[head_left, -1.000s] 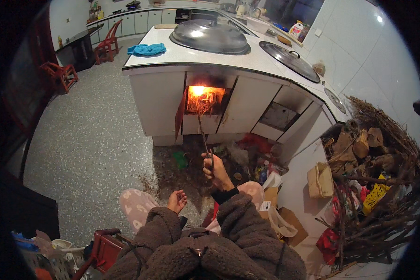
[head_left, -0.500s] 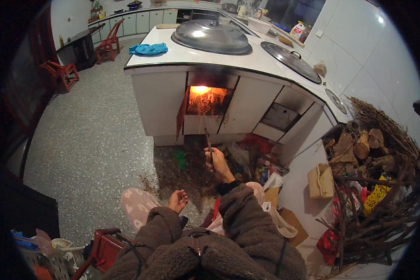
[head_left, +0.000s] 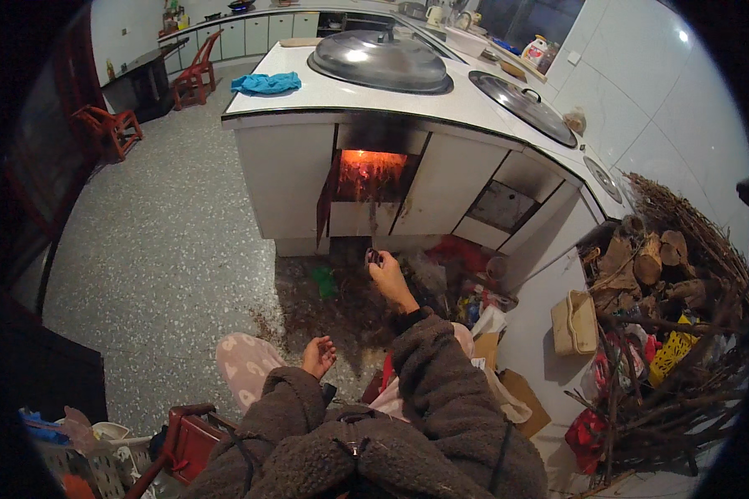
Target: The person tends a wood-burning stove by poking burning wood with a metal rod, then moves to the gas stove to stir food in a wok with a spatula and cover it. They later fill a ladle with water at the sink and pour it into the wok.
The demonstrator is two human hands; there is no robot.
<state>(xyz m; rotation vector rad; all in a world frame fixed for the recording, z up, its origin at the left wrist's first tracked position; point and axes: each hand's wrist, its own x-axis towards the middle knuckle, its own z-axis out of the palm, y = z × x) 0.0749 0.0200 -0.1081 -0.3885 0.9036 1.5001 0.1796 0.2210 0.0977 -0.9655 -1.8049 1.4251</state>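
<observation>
My right hand (head_left: 389, 279) is closed around the looped handle of a dark metal fire tool (head_left: 373, 256), held low in front of the stove. Its far part is thin and hard to make out toward the stove opening (head_left: 374, 176), where orange embers and flame glow. The opening's narrow door (head_left: 325, 202) stands swung out on the left side. Over my left knee, my left hand (head_left: 318, 357) is held with its palm up and fingers loosely curled and apart, holding nothing.
The white tiled stove (head_left: 287, 170) carries a large lidded pot (head_left: 380, 62) and a blue cloth (head_left: 266, 83). Ash and scraps (head_left: 341, 312) litter the floor before it. Firewood and twigs (head_left: 674, 266) pile up at right, beside a beige container (head_left: 574, 323). A red chair (head_left: 193, 445) stands behind left.
My right hand has moved slightly up and forward toward the stove, and the tool's handle has tilted. The bright flame in the opening has dimmed to a redder glow. My left hand stays put.
</observation>
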